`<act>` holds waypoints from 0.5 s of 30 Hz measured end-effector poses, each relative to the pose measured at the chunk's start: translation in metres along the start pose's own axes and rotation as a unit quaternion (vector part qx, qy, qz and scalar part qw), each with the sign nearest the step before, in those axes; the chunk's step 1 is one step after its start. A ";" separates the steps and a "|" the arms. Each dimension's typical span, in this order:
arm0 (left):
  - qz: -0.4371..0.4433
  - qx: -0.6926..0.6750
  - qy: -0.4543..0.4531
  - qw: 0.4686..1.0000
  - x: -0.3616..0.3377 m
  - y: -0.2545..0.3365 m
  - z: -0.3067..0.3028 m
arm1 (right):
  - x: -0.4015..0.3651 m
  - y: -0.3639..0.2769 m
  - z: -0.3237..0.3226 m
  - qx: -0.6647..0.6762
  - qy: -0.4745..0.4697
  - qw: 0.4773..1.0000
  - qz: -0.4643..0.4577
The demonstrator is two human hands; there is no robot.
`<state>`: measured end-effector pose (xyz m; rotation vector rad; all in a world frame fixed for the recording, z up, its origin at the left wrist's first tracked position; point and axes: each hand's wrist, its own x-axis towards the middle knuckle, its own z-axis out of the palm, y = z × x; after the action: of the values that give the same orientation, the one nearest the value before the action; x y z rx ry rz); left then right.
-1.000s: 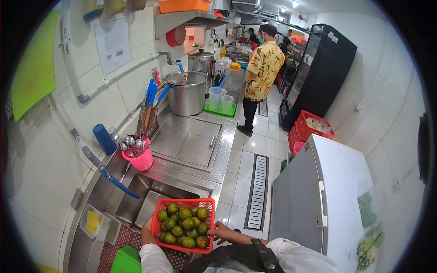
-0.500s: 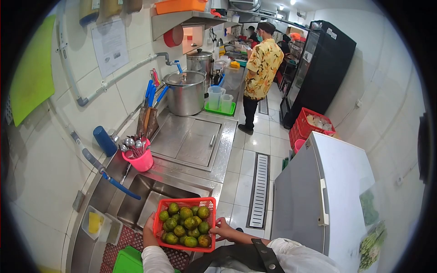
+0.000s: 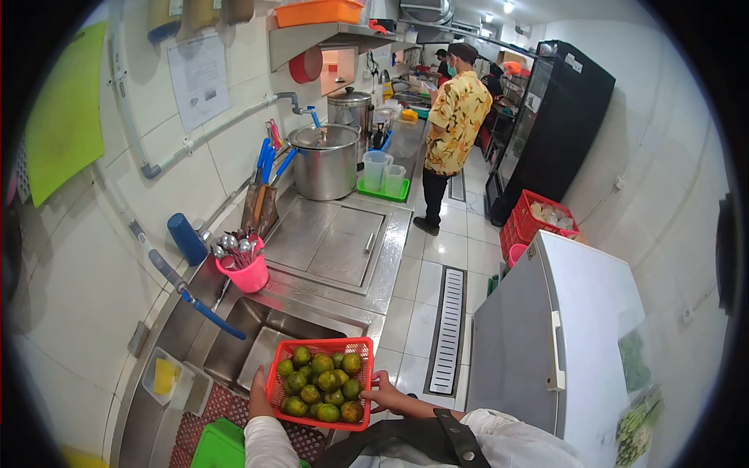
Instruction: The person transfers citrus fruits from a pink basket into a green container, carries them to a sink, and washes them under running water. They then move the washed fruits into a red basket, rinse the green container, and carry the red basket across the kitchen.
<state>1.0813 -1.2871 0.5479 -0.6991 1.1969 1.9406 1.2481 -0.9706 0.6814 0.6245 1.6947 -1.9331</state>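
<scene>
Between my two hands is a red plastic basket [image 3: 371, 371] with mesh sides, filled with several green-brown citrus fruits [image 3: 328, 381]. My left hand [image 3: 260, 396] grips its left side, and my right hand [image 3: 385, 393] holds the right side, with fingers partly hidden against the rim. The basket is above the front right edge of a steel sink [image 3: 234, 343]. A blue hose end [image 3: 218, 321] hangs over that sink, left of the basket.
A pink bucket of cutlery [image 3: 246, 276] stands behind the sink, near a knife holder [image 3: 260, 209] and a large lidded pot [image 3: 324, 170]. To the right is a chest freezer [image 3: 511, 343]. A person in a yellow patterned shirt [image 3: 459, 117] stands further along the counter.
The view has shifted slightly, so the surroundings sit a little further right and lower. Both hands still hold the basket over about the same spot.
</scene>
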 end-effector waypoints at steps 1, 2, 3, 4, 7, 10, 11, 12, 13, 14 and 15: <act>-0.026 -0.039 0.021 0.999 -0.004 0.000 0.001 | 0.001 0.001 0.000 -0.002 -0.002 1.000 -0.001; -0.052 -0.077 0.042 0.995 -0.012 0.002 0.006 | 0.003 0.003 0.000 -0.002 -0.010 1.000 -0.004; -0.050 -0.077 0.042 0.995 -0.018 0.003 0.013 | 0.004 0.004 -0.001 -0.001 -0.016 1.000 -0.007; -0.033 -0.040 -0.030 0.998 -0.029 0.005 0.028 | 0.005 0.005 -0.002 -0.002 -0.017 1.000 -0.009; -0.021 -0.034 -0.099 0.994 -0.026 0.006 0.031 | 0.003 0.006 -0.004 -0.001 -0.004 1.000 -0.005; -0.036 -0.004 -0.041 0.999 -0.026 0.000 0.022 | 0.001 0.002 0.000 0.002 -0.019 1.000 -0.008; -0.044 0.058 0.011 0.997 -0.028 0.001 0.022 | 0.000 0.001 0.000 -0.003 -0.019 1.000 -0.007; -0.043 0.059 0.011 0.997 -0.027 0.001 0.020 | 0.000 -0.001 0.000 -0.008 -0.019 1.000 -0.008; -0.037 0.049 -0.005 0.998 -0.023 0.000 0.016 | 0.001 0.000 -0.001 -0.008 -0.018 1.000 -0.009; -0.031 0.038 -0.020 0.999 -0.018 -0.003 0.012 | 0.001 0.002 -0.003 -0.001 -0.017 1.000 -0.010; -0.032 0.035 -0.019 0.999 -0.012 -0.006 0.007 | 0.001 0.004 -0.005 0.004 -0.018 1.000 -0.008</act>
<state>1.0922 -1.2828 0.5569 -0.6530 1.1976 1.8431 1.2503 -0.9664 0.6772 0.5770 1.6750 -1.9523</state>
